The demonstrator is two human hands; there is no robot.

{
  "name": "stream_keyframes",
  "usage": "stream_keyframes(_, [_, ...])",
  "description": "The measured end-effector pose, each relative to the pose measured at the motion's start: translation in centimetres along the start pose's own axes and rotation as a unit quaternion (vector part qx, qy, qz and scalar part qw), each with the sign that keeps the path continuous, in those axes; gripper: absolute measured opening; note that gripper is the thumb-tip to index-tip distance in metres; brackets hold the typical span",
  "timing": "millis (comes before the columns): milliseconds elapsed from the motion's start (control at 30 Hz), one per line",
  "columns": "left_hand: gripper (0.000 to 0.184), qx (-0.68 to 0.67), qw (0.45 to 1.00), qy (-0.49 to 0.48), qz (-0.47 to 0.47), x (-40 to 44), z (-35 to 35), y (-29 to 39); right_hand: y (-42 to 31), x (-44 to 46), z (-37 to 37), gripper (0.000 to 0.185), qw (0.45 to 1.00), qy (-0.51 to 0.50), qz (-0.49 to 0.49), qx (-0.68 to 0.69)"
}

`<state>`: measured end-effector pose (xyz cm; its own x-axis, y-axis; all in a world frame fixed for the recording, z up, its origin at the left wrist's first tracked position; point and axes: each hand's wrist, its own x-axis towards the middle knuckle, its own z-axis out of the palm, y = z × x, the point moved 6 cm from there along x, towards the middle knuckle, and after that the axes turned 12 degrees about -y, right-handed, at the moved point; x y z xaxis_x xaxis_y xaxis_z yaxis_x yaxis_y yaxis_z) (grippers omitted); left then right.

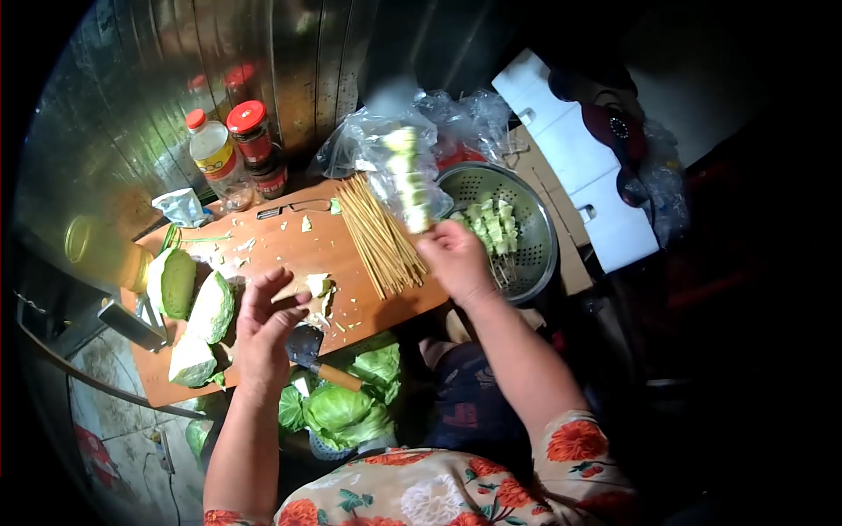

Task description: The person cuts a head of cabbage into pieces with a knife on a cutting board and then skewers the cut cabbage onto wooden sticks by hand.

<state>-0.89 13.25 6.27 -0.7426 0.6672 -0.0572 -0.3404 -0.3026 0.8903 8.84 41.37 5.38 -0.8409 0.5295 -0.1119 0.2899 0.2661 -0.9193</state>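
Presumably for a clean grip, the right hand (454, 259) pinches the blurred skewer (408, 180) by its near end, between sticks (373, 228) and colander (538, 219); the left hand's (263, 324) fingers hang parted, empty.

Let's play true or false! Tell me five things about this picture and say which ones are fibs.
1. The right hand holds a loaded skewer. True.
2. The left hand is clenched in a fist. False: its fingers are spread.
3. The plain sticks are in the colander. False: they lie on the wooden board; the colander holds filled skewers.
4. Pale green cabbage chunks lie on the board too. True.
5. The bottle has a blue cap. False: it is red.
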Motion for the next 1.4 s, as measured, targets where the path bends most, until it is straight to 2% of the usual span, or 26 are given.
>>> stream_keyframes(133, [0.045, -0.003, 0.994, -0.039, -0.105, -0.5, 1.4, -1.9, 7.9, 0.1, -9.3, 0.018, 0.99, 0.119, 0.071, -0.037])
stream_keyframes(167, [0.044, 0.009, 0.992, -0.049, -0.118, -0.5, 1.5, -2.3, 10.3, -0.1, -11.1, 0.018, 0.984, 0.137, 0.073, -0.091])
stream_keyframes(200, [0.044, 0.021, 0.989, -0.059, -0.132, -0.5, 1.6, -2.7, 12.5, -0.4, -12.3, 0.014, 0.971, 0.159, 0.116, -0.133])
stream_keyframes(267, [0.043, 0.029, 0.988, -0.059, -0.143, -0.5, 1.7, -3.0, 15.3, -0.9, -13.6, 0.01, 0.944, 0.145, 0.164, -0.246])
stream_keyframes(367, [0.041, 0.049, 0.986, -0.057, -0.15, -0.3, 2.0, -3.5, 18.3, -0.5, -13.1, 0.012, 0.927, 0.101, 0.218, -0.287])
stream_keyframes(533, [0.039, 0.074, 0.982, -0.072, -0.156, -0.1, 2.4, -3.7, 18.7, 1.0, -10.4, 0.011, 0.912, 0.015, 0.221, -0.344])
stream_keyframes(600, [0.038, 0.072, 0.982, -0.072, -0.158, 0.1, 2.4, -3.7, 17.7, 1.3, -9.7, 0.01, 0.875, 0.008, 0.189, -0.446])
stream_keyframes(700, [0.038, 0.079, 0.98, -0.079, -0.165, 0.0, 2.6, -3.4, 18.2, 1.5, -9.5, 0.01, 0.868, 0.003, 0.169, -0.468])
stream_keyframes(933, [0.037, 0.086, 0.98, -0.071, -0.165, -0.4, 1.7, -3.1, 16.2, 1.0, -9.3, 0.014, 0.864, 0.002, 0.169, -0.474])
stream_keyframes(1000, [0.038, 0.079, 0.982, -0.062, -0.16, -0.5, 0.7, -2.8, 14.7, 0.7, -9.8, 0.017, 0.848, -0.007, 0.198, -0.492])
stream_keyframes(1067, [0.037, 0.057, 0.991, -0.036, -0.115, -0.6, 0.0, -1.5, 12.8, 0.4, -9.6, 0.02, 0.876, 0.003, 0.162, -0.454])
stream_keyframes(1133, [0.033, 0.049, 0.996, -0.009, -0.077, -0.7, -1.3, -0.3, 7.7, -0.3, -7.2, 0.022, 0.897, -0.045, 0.121, -0.422])
stream_keyframes(1233, [0.029, 0.049, 0.996, 0.056, -0.051, -0.7, -3.3, 1.2, 0.9, -1.6, -1.2, 0.021, 0.924, -0.13, 0.0, -0.359])
stream_keyframes(1333, [0.028, 0.061, 0.994, 0.088, -0.018, -0.8, -5.6, 2.5, -2.4, -3.0, 6.8, 0.023, 0.89, -0.237, -0.057, -0.384])
stream_keyframes(1400, [0.03, 0.127, 0.986, 0.112, 0.008, -0.4, -8.6, 2.5, -2.9, -5.4, 12.1, 0.029, 0.873, -0.327, -0.053, -0.359])
